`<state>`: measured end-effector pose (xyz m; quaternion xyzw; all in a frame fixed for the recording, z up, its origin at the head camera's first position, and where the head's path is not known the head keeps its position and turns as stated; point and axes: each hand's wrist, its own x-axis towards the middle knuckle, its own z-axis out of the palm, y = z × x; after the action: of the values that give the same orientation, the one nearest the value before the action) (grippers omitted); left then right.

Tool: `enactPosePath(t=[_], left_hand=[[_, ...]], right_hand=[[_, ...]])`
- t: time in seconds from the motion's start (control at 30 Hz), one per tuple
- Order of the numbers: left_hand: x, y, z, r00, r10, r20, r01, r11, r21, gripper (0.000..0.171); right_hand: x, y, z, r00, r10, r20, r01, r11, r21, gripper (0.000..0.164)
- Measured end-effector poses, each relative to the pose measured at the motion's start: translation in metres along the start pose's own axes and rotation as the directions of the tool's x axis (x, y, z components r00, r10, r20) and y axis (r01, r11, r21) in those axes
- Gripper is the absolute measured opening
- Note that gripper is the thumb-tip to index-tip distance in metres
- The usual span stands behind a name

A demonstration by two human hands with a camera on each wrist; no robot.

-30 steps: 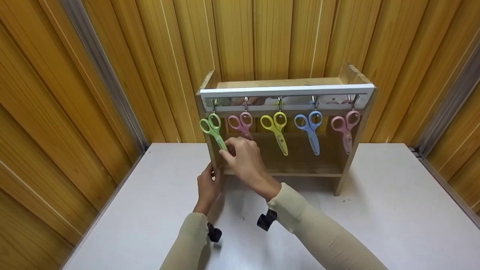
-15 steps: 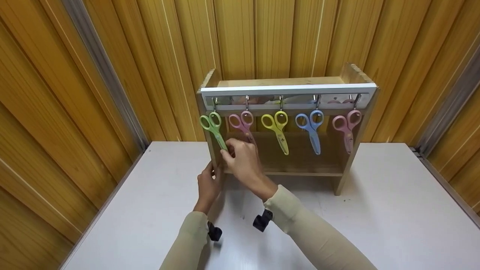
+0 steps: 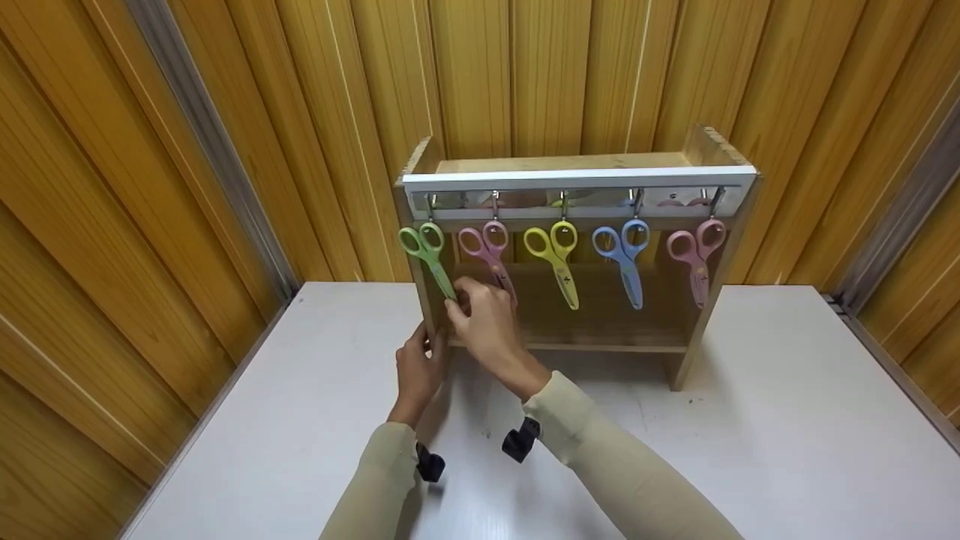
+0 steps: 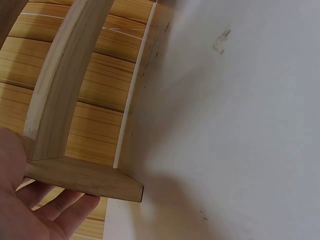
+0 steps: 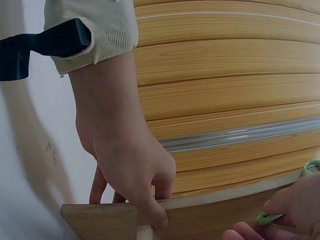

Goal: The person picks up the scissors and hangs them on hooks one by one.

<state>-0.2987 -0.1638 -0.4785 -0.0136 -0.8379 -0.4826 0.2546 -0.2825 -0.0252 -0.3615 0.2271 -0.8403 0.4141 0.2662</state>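
Observation:
My right hand [image 3: 489, 324] pinches the blade tip of the green scissors [image 3: 441, 277], which hang by one handle loop from the leftmost hook. In the right wrist view the green tip [image 5: 265, 218] shows between thumb and fingers. Lower down, my left hand [image 3: 417, 373] grips the left side panel of the wooden rack [image 3: 679, 364]. The left wrist view has the left fingers [image 4: 77, 212] under the wooden edge [image 4: 100, 182]. Just right of the green pair hang pink scissors [image 3: 490, 259], their tip partly behind the right hand.
Yellow scissors [image 3: 560, 268], blue scissors [image 3: 625, 266] and another pink pair [image 3: 697, 270] hang from the other hooks along the pale rail [image 3: 525, 178]. The rack stands on a white table [image 3: 795, 390], against wood-panelled walls [image 3: 547, 75].
The right wrist and forearm have shifted slightly left, and the head view has moved a little. Both hands keep their holds; the green scissors stay on the hook.

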Motion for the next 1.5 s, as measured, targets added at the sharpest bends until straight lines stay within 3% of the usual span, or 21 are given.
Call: enactPosePath(t=[0.43, 0.97, 1.27, 1.37, 1.5], left_hand=[[0.0, 0.0, 0.004, 1.0, 0.02, -0.006, -0.02, 1.0, -0.009, 0.036], [0.002, -0.004, 0.005, 1.0, 0.022, -0.001, -0.022, 1.0, -0.021, 0.035], [0.002, -0.004, -0.002, 1.0, 0.019, 0.021, -0.019, 1.0, -0.01, 0.038], [0.0, -0.003, -0.004, 1.0, 0.009, 0.026, -0.009, 1.0, -0.01, 0.039], [-0.006, 0.001, -0.008, 0.999, 0.048, 0.026, -0.049, 0.999, 0.02, 0.049]], right_hand=[[-0.003, 0.003, -0.001, 1.0, 0.0, -0.007, 0.0, 1.0, -0.004, 0.009], [-0.028, 0.005, -0.008, 1.0, 0.007, -0.015, -0.008, 0.997, -0.077, 0.041], [-0.06, 0.014, -0.03, 0.986, -0.148, 0.07, 0.157, 0.978, -0.14, 0.048], [-0.07, 0.022, -0.042, 0.97, -0.22, 0.102, 0.234, 0.96, -0.156, 0.049], [-0.084, 0.039, -0.063, 0.934, -0.324, 0.153, 0.349, 0.918, -0.188, 0.053]])
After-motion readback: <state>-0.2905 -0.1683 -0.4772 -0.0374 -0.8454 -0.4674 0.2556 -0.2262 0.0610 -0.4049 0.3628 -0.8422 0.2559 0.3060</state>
